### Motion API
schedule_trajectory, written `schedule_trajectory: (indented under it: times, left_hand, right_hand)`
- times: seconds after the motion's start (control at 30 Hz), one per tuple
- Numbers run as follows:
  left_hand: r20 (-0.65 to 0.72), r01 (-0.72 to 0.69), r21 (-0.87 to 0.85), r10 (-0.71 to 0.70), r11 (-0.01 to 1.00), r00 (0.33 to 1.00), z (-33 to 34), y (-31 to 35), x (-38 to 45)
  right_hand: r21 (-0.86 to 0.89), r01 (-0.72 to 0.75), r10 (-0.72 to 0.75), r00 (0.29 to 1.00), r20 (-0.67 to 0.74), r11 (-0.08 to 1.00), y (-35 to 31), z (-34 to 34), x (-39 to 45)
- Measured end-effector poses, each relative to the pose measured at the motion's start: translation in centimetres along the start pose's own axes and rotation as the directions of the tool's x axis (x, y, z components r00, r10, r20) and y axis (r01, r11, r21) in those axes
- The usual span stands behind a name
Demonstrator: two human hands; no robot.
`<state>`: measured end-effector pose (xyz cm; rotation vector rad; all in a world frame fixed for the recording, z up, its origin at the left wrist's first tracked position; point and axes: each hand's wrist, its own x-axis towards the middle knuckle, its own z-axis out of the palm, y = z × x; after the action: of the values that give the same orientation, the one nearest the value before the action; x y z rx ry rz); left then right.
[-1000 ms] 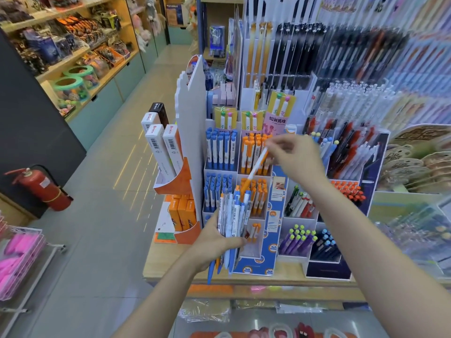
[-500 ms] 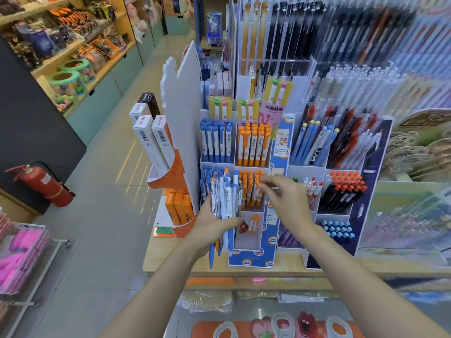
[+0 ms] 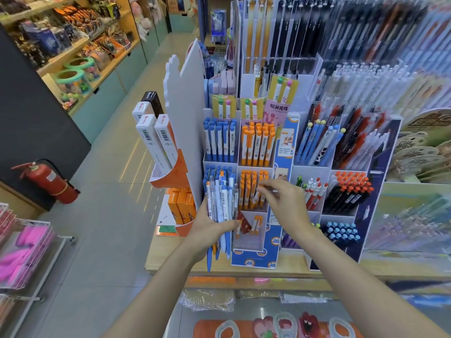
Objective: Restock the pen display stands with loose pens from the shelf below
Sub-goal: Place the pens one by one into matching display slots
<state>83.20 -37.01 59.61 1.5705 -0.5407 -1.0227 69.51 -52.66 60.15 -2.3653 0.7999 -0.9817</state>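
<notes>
Head view, near to far: the left hand [image 3: 210, 228] at 7 o'clock wraps a bundle of loose pens [image 3: 220, 211], light, stiff and probably slippery, best taken mid-barrel. Just beyond, at 12 o'clock, the right hand [image 3: 283, 203] has its fingertips pinched among the orange-capped pens [image 3: 251, 189] in the display stand [image 3: 280, 147] on the wooden surface [image 3: 305, 270].
</notes>
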Motion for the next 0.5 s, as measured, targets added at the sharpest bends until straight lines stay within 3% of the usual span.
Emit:
schedule_trajectory:
  times: [0.37, 0.5]
  left_hand:
    - [0.021, -0.001, 0.006, 0.001, 1.000, 1.000, 0.1, 0.2, -0.2]
    - [0.048, 0.000, 0.012, -0.001, 1.000, 0.999, 0.1, 0.1, -0.5]
  right_hand:
    - [-0.097, 0.052, -0.048, 0.998, 0.037, 0.994, 0.2, 1.3, 0.5]
    - [-0.080, -0.048, 0.053, 0.997, 0.061, 0.996, -0.9, 0.2, 0.7]
